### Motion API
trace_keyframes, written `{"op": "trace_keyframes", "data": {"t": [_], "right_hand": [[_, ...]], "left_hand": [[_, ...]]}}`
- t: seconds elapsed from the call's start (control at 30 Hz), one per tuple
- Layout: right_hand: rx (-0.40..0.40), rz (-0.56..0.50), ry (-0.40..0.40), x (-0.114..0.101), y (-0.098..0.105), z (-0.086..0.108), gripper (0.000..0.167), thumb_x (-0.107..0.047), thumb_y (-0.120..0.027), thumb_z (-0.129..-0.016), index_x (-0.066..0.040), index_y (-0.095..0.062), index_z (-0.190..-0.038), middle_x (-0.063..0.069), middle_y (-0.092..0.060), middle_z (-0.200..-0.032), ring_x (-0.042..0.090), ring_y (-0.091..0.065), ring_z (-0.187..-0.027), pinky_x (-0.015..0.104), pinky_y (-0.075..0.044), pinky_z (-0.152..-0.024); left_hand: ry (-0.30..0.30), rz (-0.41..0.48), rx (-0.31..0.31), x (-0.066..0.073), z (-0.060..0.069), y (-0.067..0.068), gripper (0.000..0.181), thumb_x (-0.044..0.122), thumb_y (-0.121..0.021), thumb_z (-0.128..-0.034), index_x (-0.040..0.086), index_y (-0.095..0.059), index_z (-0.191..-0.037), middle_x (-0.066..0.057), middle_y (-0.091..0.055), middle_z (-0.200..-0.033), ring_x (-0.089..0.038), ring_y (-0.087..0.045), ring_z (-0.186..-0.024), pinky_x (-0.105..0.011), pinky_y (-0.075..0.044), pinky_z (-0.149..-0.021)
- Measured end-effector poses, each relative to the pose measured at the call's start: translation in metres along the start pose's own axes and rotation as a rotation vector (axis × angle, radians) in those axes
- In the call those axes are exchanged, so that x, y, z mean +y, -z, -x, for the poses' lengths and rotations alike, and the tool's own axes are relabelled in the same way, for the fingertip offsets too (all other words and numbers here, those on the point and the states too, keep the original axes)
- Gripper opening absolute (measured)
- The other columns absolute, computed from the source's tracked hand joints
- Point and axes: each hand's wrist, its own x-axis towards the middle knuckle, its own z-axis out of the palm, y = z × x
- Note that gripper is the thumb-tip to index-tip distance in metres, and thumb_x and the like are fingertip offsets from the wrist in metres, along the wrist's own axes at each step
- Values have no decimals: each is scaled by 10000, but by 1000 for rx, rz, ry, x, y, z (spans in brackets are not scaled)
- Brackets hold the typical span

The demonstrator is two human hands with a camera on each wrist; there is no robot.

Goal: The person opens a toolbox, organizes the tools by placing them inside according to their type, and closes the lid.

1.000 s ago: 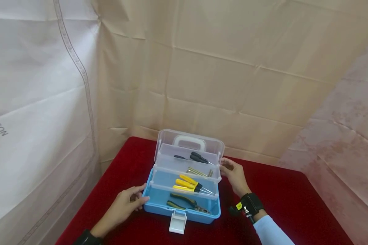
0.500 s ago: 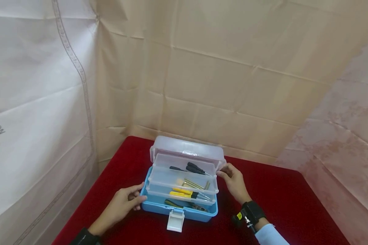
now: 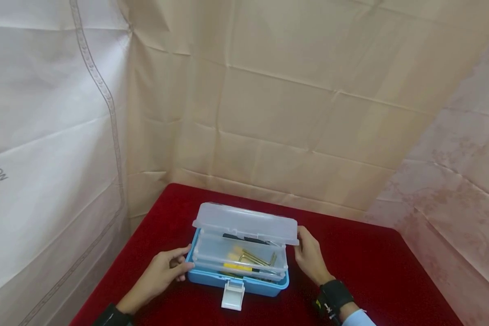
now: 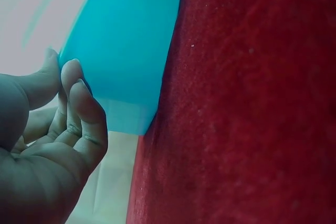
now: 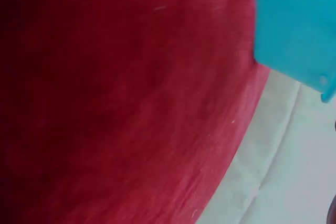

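Note:
A blue toolbox [image 3: 212,277] stands on the red table, its translucent lid [image 3: 246,222] tilted partway over the trays. My left hand [image 3: 163,274] pinches the left rim, and in the left wrist view thumb and fingers meet on the box's blue wall [image 4: 126,40]. At the lid's right end my right hand [image 3: 309,256] grips the edge; its fingertips are partly hidden. Brass-coloured hex keys [image 3: 256,259] lie in a clear tray. Black-handled tools [image 3: 254,240] show below the lid's edge, and a yellow screwdriver handle [image 3: 238,267] is lower down. Pliers are mostly hidden.
A white latch [image 3: 232,294] hangs down at the toolbox's front. Red cloth [image 3: 350,249] covers the table, whose back edge runs along a creased beige sheet [image 3: 277,113]. A white sheet [image 3: 53,158] hangs at the left.
The lid has swung forward and down from upright, with my right hand at its right end. The trays have folded down toward the box. My left hand stays on the rim.

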Motion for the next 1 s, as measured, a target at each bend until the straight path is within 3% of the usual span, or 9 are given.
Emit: {"op": "trace_keyframes", "data": {"t": [0.07,0.23,0.53,0.8,1.0], "right_hand": [[-6,24,23,-2,0,3,492,220,-685,-840,-86,-582,-1211,41,-643,-1107,168,-641,-982,437,-593,-852],[-36,52,40,-5,1,7,553,243,-688,-824,-108,-563,-1233,34,-621,-1130,174,-634,-1016,443,-583,-879],[-129,15,65,-7,6,16,522,91,-742,-892,-158,-545,-1307,2,-577,-1294,171,-609,-1144,408,-570,-914],[-162,128,153,-4,8,23,476,102,-743,-884,-130,-553,-1253,44,-549,-1366,215,-629,-1183,401,-565,-913],[-209,214,203,-4,11,27,408,56,-740,-907,-162,-551,-1195,-7,-533,-1401,169,-592,-1264,357,-541,-955]], "left_hand": [[-9,2,0,-1,-1,0,706,251,-797,-910,-114,-506,-1440,-65,-605,-836,-196,-650,-684,-267,-569,-641],[-26,5,1,-3,-3,0,705,232,-803,-902,-120,-507,-1436,-65,-612,-839,-194,-651,-678,-274,-575,-641],[-32,29,-15,-2,-1,2,668,162,-802,-892,-176,-512,-1390,-82,-605,-870,-198,-657,-693,-284,-583,-648],[-64,57,-42,-3,-4,5,642,117,-814,-875,-161,-536,-1382,-94,-633,-863,-211,-666,-688,-306,-594,-648],[-47,51,-72,-4,-6,10,733,176,-839,-854,-133,-503,-1428,-94,-664,-847,-220,-663,-692,-318,-586,-642]]}}
